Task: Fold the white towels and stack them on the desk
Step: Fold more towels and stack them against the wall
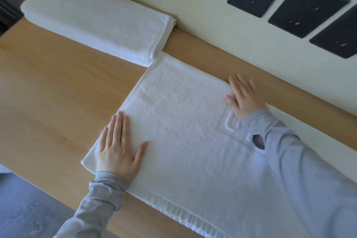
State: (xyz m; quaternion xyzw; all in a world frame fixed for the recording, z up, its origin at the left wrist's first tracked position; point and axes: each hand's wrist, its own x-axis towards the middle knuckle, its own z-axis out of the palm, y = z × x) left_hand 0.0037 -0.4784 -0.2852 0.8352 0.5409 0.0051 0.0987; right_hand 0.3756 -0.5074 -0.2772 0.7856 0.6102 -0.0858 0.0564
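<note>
Pressing down flat, the left hand lies palm-down on the spread towel near its left edge. Its four fingers are straight and close together, the thumb is splayed to the right, and it grips nothing. The right hand also lies open and palm-down, at the towel's far edge toward the wall. Its fingers are straight and slightly fanned, and it too holds nothing. Both arms wear long grey sleeves that reach the wrists, and the right one shows a dark oval opening near the cuff.

Just below the right hand, one raised embossed mark sits inside a faint square on the towel. It looks like a loop or letter shape, but nothing on it can be read.

This one spread white towel lies flat on the wooden desk and runs out of view at the lower right, with a woven band along its near edge. Its far left corner touches, or nearly touches, the end of one folded pile of white towelling that lies along the back of the desk by the wall. Several layers show at the pile's edge, but the number of towels cannot be told.

On the cream wall are three black socket plates in a row, with no legible writing. Grey-blue floor shows at the lower left.
</note>
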